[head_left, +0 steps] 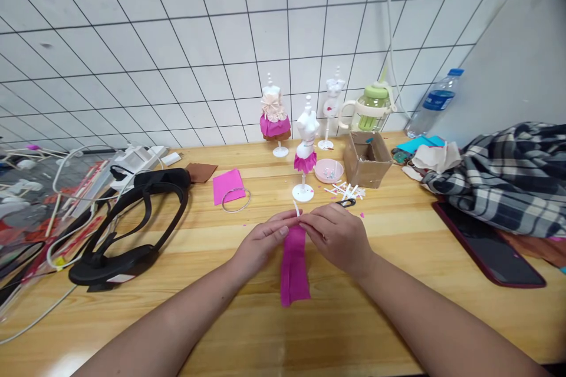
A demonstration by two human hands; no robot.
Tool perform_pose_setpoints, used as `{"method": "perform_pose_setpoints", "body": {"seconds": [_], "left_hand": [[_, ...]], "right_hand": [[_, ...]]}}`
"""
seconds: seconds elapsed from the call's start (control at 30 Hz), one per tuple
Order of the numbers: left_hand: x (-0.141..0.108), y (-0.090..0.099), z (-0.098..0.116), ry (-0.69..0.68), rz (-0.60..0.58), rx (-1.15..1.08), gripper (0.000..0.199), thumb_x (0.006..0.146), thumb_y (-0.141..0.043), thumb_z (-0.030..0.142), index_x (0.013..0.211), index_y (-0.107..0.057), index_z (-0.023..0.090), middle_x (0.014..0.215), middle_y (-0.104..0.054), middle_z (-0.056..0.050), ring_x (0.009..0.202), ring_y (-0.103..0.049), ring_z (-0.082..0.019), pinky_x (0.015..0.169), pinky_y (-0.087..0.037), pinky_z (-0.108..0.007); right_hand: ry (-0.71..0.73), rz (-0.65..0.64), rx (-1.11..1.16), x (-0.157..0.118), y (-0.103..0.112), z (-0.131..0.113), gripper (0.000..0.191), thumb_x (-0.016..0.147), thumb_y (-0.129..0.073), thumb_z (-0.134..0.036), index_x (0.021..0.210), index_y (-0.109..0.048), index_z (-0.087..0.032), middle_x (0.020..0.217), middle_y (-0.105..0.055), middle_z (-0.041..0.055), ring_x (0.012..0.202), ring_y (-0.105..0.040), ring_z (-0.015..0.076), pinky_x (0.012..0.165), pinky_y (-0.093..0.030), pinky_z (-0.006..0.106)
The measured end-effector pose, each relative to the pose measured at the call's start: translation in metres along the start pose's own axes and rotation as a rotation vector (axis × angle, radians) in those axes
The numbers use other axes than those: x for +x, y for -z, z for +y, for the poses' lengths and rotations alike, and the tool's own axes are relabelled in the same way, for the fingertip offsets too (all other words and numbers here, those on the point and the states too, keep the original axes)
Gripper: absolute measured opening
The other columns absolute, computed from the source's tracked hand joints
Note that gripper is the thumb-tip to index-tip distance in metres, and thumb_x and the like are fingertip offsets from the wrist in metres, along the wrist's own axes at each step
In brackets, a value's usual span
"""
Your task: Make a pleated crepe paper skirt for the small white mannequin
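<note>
A long magenta fabric strip [295, 268] hangs down toward the table from between my two hands. My left hand [265, 235] pinches its upper end from the left. From the right, my right hand [333, 232] pinches the same end, fingertips close to the left ones. A thin white strip [296, 207] sticks up at the fingertips; how it joins the fabric is hidden. Just beyond my hands stands a small white dress form [308, 126] with a ruffled magenta skirt [305, 162]. Black-handled scissors [346, 202], partly covered, lie behind my right hand.
Farther back are a dressed form [274, 112], another white form [332, 97], a pink dish [329, 171], white strips [349, 191] and a cardboard box [368, 159]. Magenta fabric [228, 185] and a wire ring [236, 209] lie left, near a black headset [128, 259]. A phone [490, 247] lies right.
</note>
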State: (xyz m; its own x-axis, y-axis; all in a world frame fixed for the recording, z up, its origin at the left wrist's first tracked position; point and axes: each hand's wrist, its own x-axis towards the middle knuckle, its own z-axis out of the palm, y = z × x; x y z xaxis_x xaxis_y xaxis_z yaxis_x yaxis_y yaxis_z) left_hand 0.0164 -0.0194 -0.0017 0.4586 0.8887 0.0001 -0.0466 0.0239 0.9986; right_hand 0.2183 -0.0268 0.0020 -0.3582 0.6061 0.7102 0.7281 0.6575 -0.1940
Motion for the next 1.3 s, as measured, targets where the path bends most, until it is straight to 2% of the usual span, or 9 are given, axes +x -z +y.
{"method": "perform_pose_setpoints", "body": {"seconds": [0.1, 0.2, 0.3, 0.43, 0.67, 0.83, 1.1, 1.17, 1.3], "left_hand": [[0.001, 0.001, 0.000, -0.040, -0.012, 0.127, 0.033, 0.089, -0.060, 0.040, 0.116, -0.072, 0.025, 0.140, -0.057, -0.009, 0.134, -0.047, -0.028, 0.116, -0.030, -0.045], [0.002, 0.001, -0.001, -0.152, 0.019, 0.406, 0.029, 0.089, -0.060, 0.032, 0.114, -0.073, 0.027, 0.129, -0.063, -0.009, 0.124, -0.055, -0.026, 0.110, -0.038, -0.045], [0.002, 0.001, -0.002, -0.294, 0.081, 0.647, 0.022, 0.087, -0.063, 0.026, 0.104, -0.076, 0.025, 0.111, -0.071, -0.008, 0.107, -0.062, -0.024, 0.097, -0.046, -0.042], [0.003, 0.001, -0.001, -0.377, 0.156, 0.768, 0.011, 0.085, -0.066, 0.026, 0.086, -0.076, 0.023, 0.089, -0.073, -0.005, 0.087, -0.065, -0.020, 0.081, -0.050, -0.037], [0.005, 0.002, -0.001, -0.442, 0.245, 0.810, 0.009, 0.079, -0.065, 0.014, 0.077, -0.071, 0.020, 0.084, -0.072, -0.004, 0.083, -0.066, -0.018, 0.078, -0.051, -0.033], [0.005, 0.004, 0.000, -0.378, 0.259, 0.804, 0.015, 0.078, -0.060, 0.013, 0.080, -0.073, 0.020, 0.088, -0.073, -0.005, 0.086, -0.067, -0.019, 0.081, -0.052, -0.033], [0.007, 0.004, 0.002, -0.333, 0.254, 0.735, 0.017, 0.081, -0.059, 0.017, 0.079, -0.075, 0.022, 0.090, -0.074, -0.005, 0.083, -0.068, -0.019, 0.078, -0.053, -0.031], [0.007, 0.003, 0.003, -0.338, 0.251, 0.735, 0.015, 0.082, -0.061, 0.019, 0.078, -0.075, 0.022, 0.088, -0.074, -0.005, 0.082, -0.067, -0.019, 0.077, -0.052, -0.031], [0.006, 0.000, 0.004, -0.366, 0.228, 0.812, 0.010, 0.080, -0.068, 0.025, 0.074, -0.076, 0.023, 0.078, -0.073, -0.004, 0.075, -0.066, -0.019, 0.073, -0.049, -0.032]], "right_hand": [[-0.028, -0.009, 0.023, -0.001, 0.000, 0.000, 0.017, 0.093, -0.057, -0.022, 0.090, -0.073, -0.019, 0.083, -0.072, 0.0038, 0.078, -0.062, 0.0170, 0.072, -0.045, 0.029], [-0.112, -0.031, 0.108, -0.001, -0.002, 0.000, 0.016, 0.090, -0.059, -0.020, 0.084, -0.073, -0.018, 0.078, -0.070, 0.0038, 0.074, -0.062, 0.0161, 0.068, -0.045, 0.028], [-0.227, -0.087, 0.216, -0.001, -0.005, -0.003, 0.011, 0.086, -0.063, -0.020, 0.082, -0.073, -0.018, 0.071, -0.067, 0.0017, 0.065, -0.059, 0.0138, 0.061, -0.043, 0.026], [-0.351, -0.138, 0.360, -0.001, -0.008, -0.008, 0.008, 0.083, -0.066, -0.019, 0.080, -0.074, -0.019, 0.065, -0.063, -0.0008, 0.059, -0.055, 0.0113, 0.056, -0.040, 0.024], [-0.341, -0.163, 0.436, -0.002, -0.008, -0.013, 0.011, 0.087, -0.065, -0.022, 0.090, -0.076, -0.022, 0.073, -0.068, 0.0000, 0.065, -0.058, 0.0117, 0.061, -0.042, 0.023], [-0.252, -0.160, 0.391, -0.005, -0.008, -0.012, 0.018, 0.090, -0.061, -0.022, 0.101, -0.075, -0.023, 0.088, -0.073, 0.0022, 0.078, -0.065, 0.0137, 0.072, -0.047, 0.024], [-0.201, -0.153, 0.272, -0.006, -0.008, -0.014, 0.019, 0.092, -0.059, -0.023, 0.104, -0.073, -0.023, 0.090, -0.074, 0.0030, 0.082, -0.067, 0.0147, 0.075, -0.049, 0.025], [-0.205, -0.146, 0.237, -0.005, -0.007, -0.014, 0.018, 0.092, -0.059, -0.025, 0.102, -0.073, -0.022, 0.089, -0.073, 0.0033, 0.080, -0.066, 0.0149, 0.074, -0.048, 0.025], [-0.217, -0.154, 0.202, -0.003, -0.005, -0.014, 0.013, 0.090, -0.061, -0.025, 0.086, -0.073, -0.021, 0.077, -0.070, 0.0017, 0.071, -0.062, 0.0141, 0.065, -0.042, 0.024]]}}
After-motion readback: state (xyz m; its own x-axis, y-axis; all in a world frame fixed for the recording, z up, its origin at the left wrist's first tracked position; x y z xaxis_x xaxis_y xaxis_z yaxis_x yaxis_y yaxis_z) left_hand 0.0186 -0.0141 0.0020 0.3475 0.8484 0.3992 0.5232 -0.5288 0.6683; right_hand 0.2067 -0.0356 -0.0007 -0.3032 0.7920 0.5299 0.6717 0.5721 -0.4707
